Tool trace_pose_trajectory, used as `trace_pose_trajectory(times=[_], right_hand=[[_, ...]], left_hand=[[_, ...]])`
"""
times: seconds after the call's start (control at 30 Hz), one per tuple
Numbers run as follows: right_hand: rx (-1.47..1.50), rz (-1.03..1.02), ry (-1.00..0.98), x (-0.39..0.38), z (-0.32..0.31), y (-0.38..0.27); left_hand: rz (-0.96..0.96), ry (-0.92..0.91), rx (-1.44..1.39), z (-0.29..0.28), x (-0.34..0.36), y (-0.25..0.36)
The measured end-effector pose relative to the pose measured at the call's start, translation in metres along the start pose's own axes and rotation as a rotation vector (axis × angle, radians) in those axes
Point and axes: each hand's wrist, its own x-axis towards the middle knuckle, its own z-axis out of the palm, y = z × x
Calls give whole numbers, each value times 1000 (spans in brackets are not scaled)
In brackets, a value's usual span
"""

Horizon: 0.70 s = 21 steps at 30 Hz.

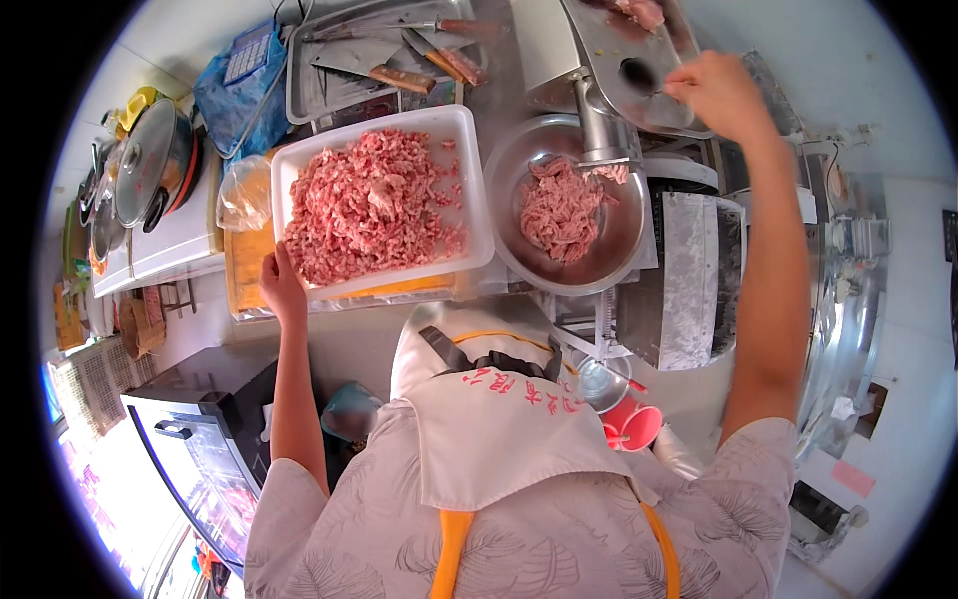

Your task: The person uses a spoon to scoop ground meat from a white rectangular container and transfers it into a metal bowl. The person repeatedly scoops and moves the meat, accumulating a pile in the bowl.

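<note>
A white plastic tray [477, 215] heaped with minced meat [374, 200] stands in front of me. My left hand [283, 286] grips its near left corner, thumb up along the rim. To the right, a steel bowl [627, 245] with paler minced meat [561, 215] sits under the spout of a meat grinder [607, 130]. Strands of mince hang at the spout. Over the grinder's metal feed pan [614, 25], my right hand [718, 95] is closed beside the dark feed hole [637, 75]; I cannot make out what its fingertips hold. Pieces of raw meat [644, 12] lie at the pan's far end.
Behind the tray, a metal tray [299, 80] carries a cleaver [374, 70] and other knives. A blue bag [239, 100] and a lidded pan [150, 165] stand to the left. Below the counter are a glass-door cabinet [195, 449] and a red container [639, 427].
</note>
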Motion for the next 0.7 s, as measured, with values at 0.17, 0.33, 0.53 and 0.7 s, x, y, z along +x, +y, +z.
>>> trace_pose_trajectory(times=[0.17, 0.33, 0.53, 0.7], right_hand=[[39, 23, 66, -6, -28, 2], [156, 186, 214, -61, -57, -8], [600, 229, 332, -132, -26, -67], [929, 28, 41, -111, 76, -143]], left_hand=[[12, -23, 9, 2, 5, -10], [1, 21, -49, 1, -3, -4], [15, 16, -13, 1, -1, -7], [-20, 11, -10, -1, -3, 4]])
